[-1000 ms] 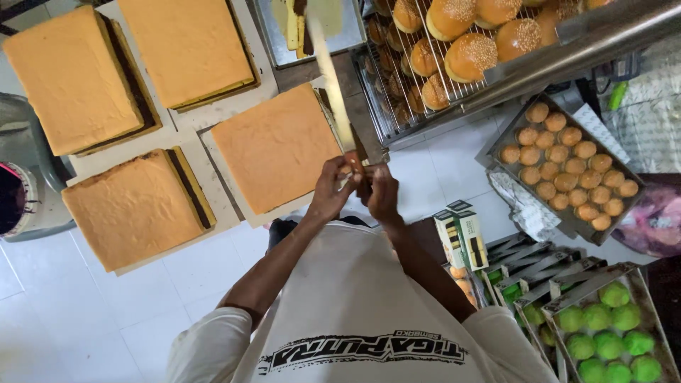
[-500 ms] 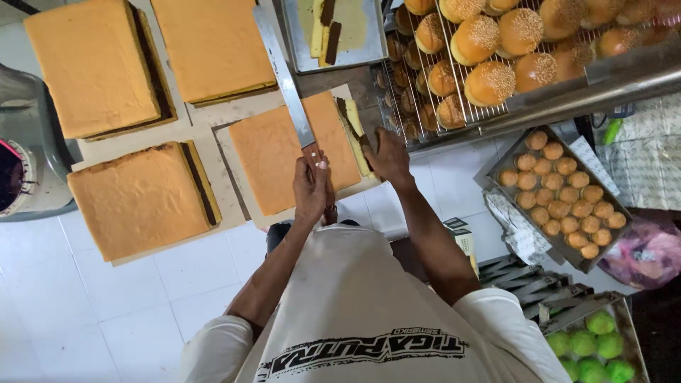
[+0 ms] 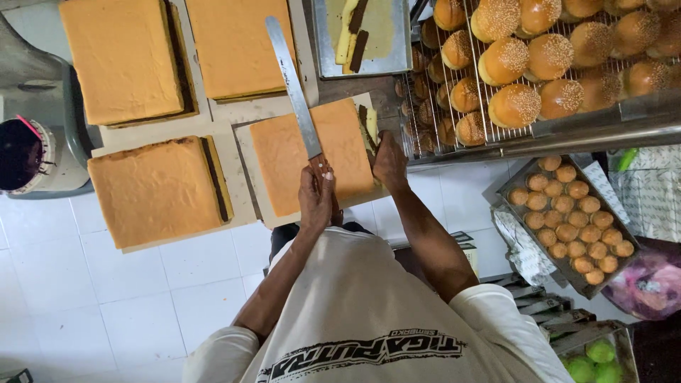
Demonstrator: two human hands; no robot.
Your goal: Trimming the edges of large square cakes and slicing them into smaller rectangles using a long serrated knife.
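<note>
Left hand (image 3: 317, 195): fingers closed on long knife (image 3: 292, 85) handle, blade over cake slab (image 3: 312, 159). Right hand (image 3: 389, 162): fingers flat, spread on slab's edge. Bun rack (image 3: 539, 64) right; three slabs (image 3: 156, 188) left on bench (image 3: 225, 117).

Single head-worn view, looking steeply down over the wearer's chest, close above both hands, worktable ahead, white floor tiles below, no second view

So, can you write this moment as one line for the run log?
left hand: grips long knife, blade over sponge cake | right hand: rests on its right edge | beside: bun rack
</note>
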